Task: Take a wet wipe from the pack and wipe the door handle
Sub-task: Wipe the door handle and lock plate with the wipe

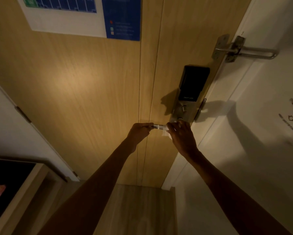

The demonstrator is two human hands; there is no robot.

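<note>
1. At the lower left of the frame a wooden shelf (32,180) stands against the white wall, with something pink on it, too dim to name.
2. At the upper left a floor plan (64,16) with a blue panel is fixed on the door (74,82).
3. Near the middle, the left hand (139,130) has its fingers closed around the free end of the handle (158,127), which lies level across the door.
4. Just right of it, the right hand (181,133) has its fingers closed on the wipe (166,132), pressing it around the handle near the lock; a white corner hangs below the fingers.
5. Above the right hand is the black lock (193,83).
6. At the upper right, a metal latch (244,50) bridges door and frame.
7. No wipe pack shows in view.
</note>
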